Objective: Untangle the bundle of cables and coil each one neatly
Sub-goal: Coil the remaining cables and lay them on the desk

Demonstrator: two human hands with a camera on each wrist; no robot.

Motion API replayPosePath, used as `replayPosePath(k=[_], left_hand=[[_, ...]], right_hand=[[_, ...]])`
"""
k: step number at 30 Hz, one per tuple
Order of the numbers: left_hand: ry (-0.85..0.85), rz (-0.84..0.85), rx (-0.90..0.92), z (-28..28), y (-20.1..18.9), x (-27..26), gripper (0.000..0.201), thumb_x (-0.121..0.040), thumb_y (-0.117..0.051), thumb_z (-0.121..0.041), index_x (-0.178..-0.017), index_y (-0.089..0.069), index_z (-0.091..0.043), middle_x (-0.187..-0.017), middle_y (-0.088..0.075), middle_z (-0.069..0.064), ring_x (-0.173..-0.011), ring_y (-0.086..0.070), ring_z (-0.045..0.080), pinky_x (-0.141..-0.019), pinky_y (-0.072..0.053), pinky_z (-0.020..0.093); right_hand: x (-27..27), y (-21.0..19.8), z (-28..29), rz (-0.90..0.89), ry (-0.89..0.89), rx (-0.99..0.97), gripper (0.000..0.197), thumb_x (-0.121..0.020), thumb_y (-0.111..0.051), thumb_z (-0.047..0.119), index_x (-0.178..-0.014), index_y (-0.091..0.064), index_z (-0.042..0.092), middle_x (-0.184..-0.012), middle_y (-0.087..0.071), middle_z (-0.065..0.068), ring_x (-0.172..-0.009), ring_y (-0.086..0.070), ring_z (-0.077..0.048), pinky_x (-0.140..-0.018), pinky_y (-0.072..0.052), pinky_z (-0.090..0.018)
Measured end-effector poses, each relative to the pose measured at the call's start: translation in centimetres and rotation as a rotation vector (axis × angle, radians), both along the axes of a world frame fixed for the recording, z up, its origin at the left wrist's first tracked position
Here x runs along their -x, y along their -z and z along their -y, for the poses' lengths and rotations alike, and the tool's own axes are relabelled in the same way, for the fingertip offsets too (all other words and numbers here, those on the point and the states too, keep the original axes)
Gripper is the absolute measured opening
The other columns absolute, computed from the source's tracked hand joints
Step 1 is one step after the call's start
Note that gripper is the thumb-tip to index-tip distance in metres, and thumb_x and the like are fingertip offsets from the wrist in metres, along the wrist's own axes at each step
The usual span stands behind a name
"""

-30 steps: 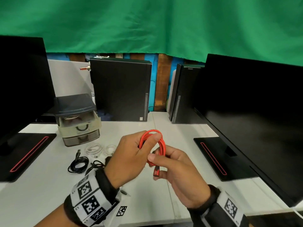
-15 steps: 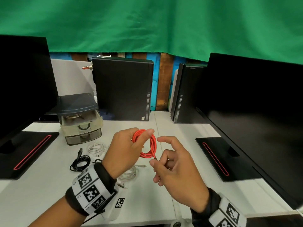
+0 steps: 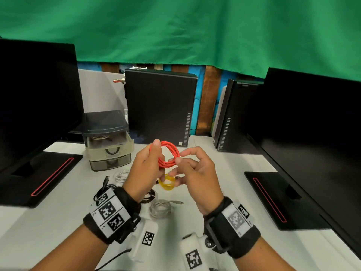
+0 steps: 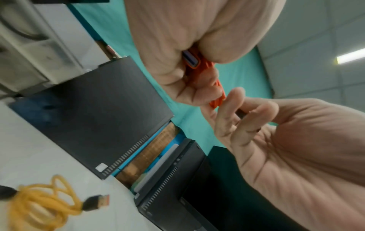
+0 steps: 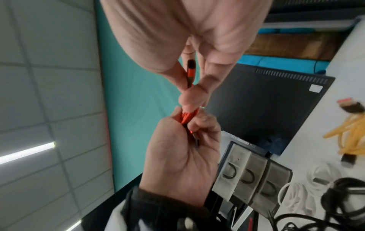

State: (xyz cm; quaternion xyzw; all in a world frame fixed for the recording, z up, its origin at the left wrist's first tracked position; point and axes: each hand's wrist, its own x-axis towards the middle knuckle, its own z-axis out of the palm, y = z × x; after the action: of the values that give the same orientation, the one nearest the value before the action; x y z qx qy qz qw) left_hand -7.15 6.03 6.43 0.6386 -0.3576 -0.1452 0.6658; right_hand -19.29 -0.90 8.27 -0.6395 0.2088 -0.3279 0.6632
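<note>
Red cable (image 3: 168, 155), light and springy, is pinched by both hands: left grip (image 3: 145, 169) across stacked loops, right grip (image 3: 192, 171) at its rim.

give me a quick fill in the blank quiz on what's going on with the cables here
1. Both hands hold a coiled ____ cable above the white desk.
2. The left hand and the right hand both grip the ____ cable.
3. Below the hands, a coiled ____ cable lies on the desk.
4. The small drawer unit stands in front of the ____ monitor.

Missing words: red; same; yellow; left
</note>
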Motion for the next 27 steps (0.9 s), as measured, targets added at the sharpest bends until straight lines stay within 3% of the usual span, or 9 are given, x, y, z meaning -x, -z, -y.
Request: replayPosePath(k=[4,7,10,12,16,18,21,24,27], left_hand=[[-0.071,0.153,-0.232,-0.6,1.1,-4.5,0.051,-0.106,-0.028,-0.048,-0.075,-0.051,-0.015,-0.062,-0.048,0.001,-0.052,-0.048,0.016,-0.055,-0.041,0.034],[-0.093,0.053,-0.311,-1.9,1.0,-7.5,0.055,-0.104,-0.029,-0.053,-0.083,-0.060,-0.012,-0.069,-0.059,0.003,-0.058,-0.057,0.018,-0.061,-0.047,0.034],[-0.271,0.098,-0.282,-3.7,0.6,-10.8,0.034,-0.102,-0.043,-0.046,-0.093,-0.061,-0.019,-0.076,-0.064,0.000,-0.064,-0.060,0.015,-0.065,-0.046,0.031],[-0.409,0.146,-0.325,-5.0,1.0,-13.3,0.019,-0.099,-0.052,-0.041,-0.106,-0.059,-0.025,-0.084,-0.068,0.001,-0.077,-0.065,0.015,-0.069,-0.047,0.032],[-0.417,0.160,-0.599,-7.1,2.5,-16.0,0.043,-0.092,-0.062,-0.038,-0.133,-0.052,-0.029,-0.115,-0.067,0.002,-0.110,-0.063,0.027,-0.097,-0.050,0.043],[-0.386,0.218,-0.743,-7.6,3.4,-16.5,0.047,-0.092,-0.060,-0.036,-0.138,-0.051,-0.031,-0.117,-0.067,0.004,-0.111,-0.062,0.027,-0.097,-0.050,0.042],[-0.383,0.250,-0.794,-8.0,4.0,-17.0,0.040,-0.091,-0.059,-0.036,-0.130,-0.054,-0.037,-0.106,-0.071,0.004,-0.103,-0.064,0.026,-0.090,-0.053,0.042],[-0.382,0.193,-0.692,-7.7,4.0,-17.2,0.020,-0.095,-0.056,-0.042,-0.113,-0.063,-0.034,-0.090,-0.073,-0.001,-0.094,-0.067,0.020,-0.086,-0.051,0.038],[-0.388,0.194,-0.639,-7.5,3.7,-17.0,0.015,-0.097,-0.056,-0.043,-0.104,-0.066,-0.033,-0.090,-0.072,-0.003,-0.093,-0.067,0.016,-0.082,-0.048,0.034]], right_hand=[[-5.0,-0.3,2.0,-0.070,0.036,0.080,0.002,-0.097,-0.058,0.005,-0.098,-0.057,0.004,-0.076,-0.069,-0.016,-0.060,-0.066,-0.013,-0.052,-0.052,-0.023],[-8.4,-0.8,3.2,-0.142,0.018,0.161,0.005,-0.097,-0.057,0.005,-0.094,-0.058,0.002,-0.076,-0.069,-0.011,-0.058,-0.068,-0.013,-0.052,-0.053,-0.024],[-11.6,-1.8,4.0,-0.196,-0.033,0.218,0.008,-0.096,-0.058,0.002,-0.089,-0.059,0.001,-0.075,-0.069,-0.014,-0.057,-0.068,-0.015,-0.049,-0.053,-0.024],[-14.0,-2.5,4.1,-0.222,-0.059,0.265,0.009,-0.095,-0.058,0.000,-0.086,-0.061,0.000,-0.072,-0.067,-0.017,-0.056,-0.067,-0.017,-0.047,-0.050,-0.023],[-19.4,-2.5,3.3,-0.371,-0.073,0.420,0.026,-0.091,-0.060,0.002,-0.067,-0.055,0.011,-0.060,-0.065,-0.011,-0.050,-0.064,-0.020,-0.044,-0.044,-0.025],[-21.9,-2.1,2.7,-0.511,-0.077,0.490,0.024,-0.090,-0.060,0.007,-0.067,-0.056,0.014,-0.061,-0.067,-0.010,-0.054,-0.066,-0.022,-0.047,-0.045,-0.025],[-24.4,-1.4,1.9,-0.618,-0.039,0.542,0.013,-0.088,-0.059,0.010,-0.075,-0.060,0.010,-0.075,-0.071,-0.011,-0.064,-0.070,-0.025,-0.054,-0.054,-0.026],[-25.1,-1.1,1.3,-0.637,0.050,0.572,0.005,-0.086,-0.063,0.012,-0.083,-0.060,0.008,-0.088,-0.070,-0.010,-0.073,-0.068,-0.027,-0.062,-0.055,-0.030],[-24.3,-0.4,0.2,-0.708,0.100,0.911,0.008,-0.089,-0.062,0.016,-0.095,-0.063,0.011,-0.096,-0.066,-0.010,-0.088,-0.064,-0.031,-0.066,-0.045,-0.032]])
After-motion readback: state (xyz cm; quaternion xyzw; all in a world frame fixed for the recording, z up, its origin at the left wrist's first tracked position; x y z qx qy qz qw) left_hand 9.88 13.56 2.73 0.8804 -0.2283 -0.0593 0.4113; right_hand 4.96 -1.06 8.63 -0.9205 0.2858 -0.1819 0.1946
